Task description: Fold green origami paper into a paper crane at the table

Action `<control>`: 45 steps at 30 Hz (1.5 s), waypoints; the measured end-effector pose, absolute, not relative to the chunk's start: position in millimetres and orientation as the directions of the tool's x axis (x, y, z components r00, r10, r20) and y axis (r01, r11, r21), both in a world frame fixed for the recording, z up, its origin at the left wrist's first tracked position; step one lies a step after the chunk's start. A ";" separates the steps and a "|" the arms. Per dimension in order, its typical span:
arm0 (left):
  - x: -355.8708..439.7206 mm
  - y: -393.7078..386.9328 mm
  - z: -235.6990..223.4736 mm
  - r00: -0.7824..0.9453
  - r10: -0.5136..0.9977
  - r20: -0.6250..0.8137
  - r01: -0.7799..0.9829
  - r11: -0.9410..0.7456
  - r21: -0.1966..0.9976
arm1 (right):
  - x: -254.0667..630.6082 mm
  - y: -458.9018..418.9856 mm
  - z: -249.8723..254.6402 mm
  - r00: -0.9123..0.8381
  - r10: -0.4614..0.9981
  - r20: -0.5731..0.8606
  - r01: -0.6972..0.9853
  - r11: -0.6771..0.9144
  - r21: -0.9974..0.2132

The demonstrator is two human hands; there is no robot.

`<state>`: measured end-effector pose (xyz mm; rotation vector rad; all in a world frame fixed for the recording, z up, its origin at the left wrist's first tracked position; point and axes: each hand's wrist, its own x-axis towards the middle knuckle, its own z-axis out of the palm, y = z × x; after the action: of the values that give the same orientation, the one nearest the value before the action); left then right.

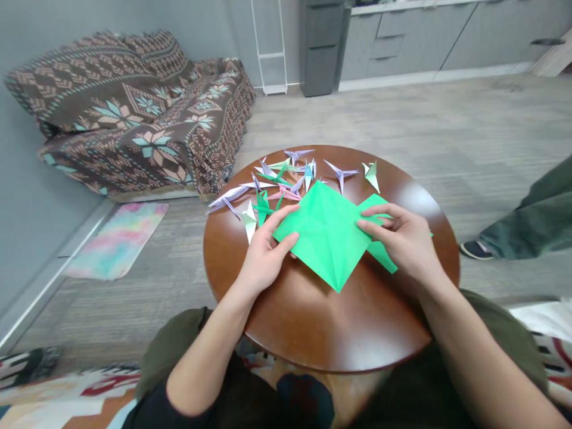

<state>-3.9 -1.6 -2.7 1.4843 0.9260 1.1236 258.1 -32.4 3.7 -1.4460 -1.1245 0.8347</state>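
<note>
A creased green square of origami paper (328,232) is held up above the round table, one corner pointing toward me. My left hand (267,253) pinches its left corner between thumb and fingers. At the opposite corner, my right hand (400,235) grips it the same way. Partly hidden behind my right hand lies more green paper (383,256) on the tabletop. Several folded paper cranes in purple, green, white and pink sit toward the far left, among them a pink crane (286,193) and a white crane (249,221) close to my left hand.
The round brown table (330,333) stands before my knees. Near its far edge are a purple crane (341,174) and a pale green crane (370,175). A patterned sofa (147,119) is at the left, and another person's leg (527,214) at the right.
</note>
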 end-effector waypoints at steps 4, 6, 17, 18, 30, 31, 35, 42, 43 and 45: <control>-4.7 -2.9 -2.4 0.225 0.963 0.148 0.022 -0.157 0.987 | 262.2 -32.0 2.0 0.294 0.955 0.037 0.137 -0.004 -0.991; -6.2 -3.1 -1.8 0.183 0.969 0.163 0.104 -0.184 0.977 | 263.1 -32.5 1.6 0.276 0.961 0.023 0.111 -0.008 -0.994; -8.4 -1.4 -5.3 0.111 0.993 0.031 0.061 -0.038 0.997 | 266.0 -30.6 -2.8 0.227 0.974 0.026 -0.008 0.029 -1.000; -7.7 -1.3 -4.4 0.104 0.994 0.043 0.053 -0.049 0.997 | 265.9 -30.8 -1.5 0.214 0.976 0.037 0.006 0.036 -0.999; -7.9 5.8 7.6 0.059 0.959 0.278 0.004 -0.278 0.960 | 265.8 -41.8 19.4 0.132 0.922 0.363 0.384 0.290 -0.877; -6.2 5.8 7.6 0.078 0.973 0.218 -0.078 -0.212 0.974 | 264.7 -42.4 21.3 0.121 0.930 0.348 0.371 0.283 -0.885; 5.3 0.0 6.8 0.111 0.993 0.043 -0.283 -0.010 0.959 | 251.9 -45.3 26.8 0.102 0.984 0.144 0.245 0.116 -0.963; 9.7 -10.8 9.0 0.095 0.972 0.214 -0.277 -0.181 0.944 | 242.5 -45.0 25.4 0.214 0.976 0.027 0.069 0.013 -0.998; 8.5 -11.3 9.2 0.114 0.967 0.227 -0.269 -0.189 0.944 | 243.0 -44.6 25.5 0.230 0.973 0.022 0.046 0.012 -0.999; 7.1 -12.5 9.1 0.167 0.954 0.249 -0.279 -0.196 0.940 | 243.0 -44.0 25.9 0.264 0.964 0.021 0.006 0.020 -1.000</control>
<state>7.1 -12.5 9.1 1.2590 0.7521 1.3302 243.0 -44.0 25.9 -1.3113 -1.0219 0.9941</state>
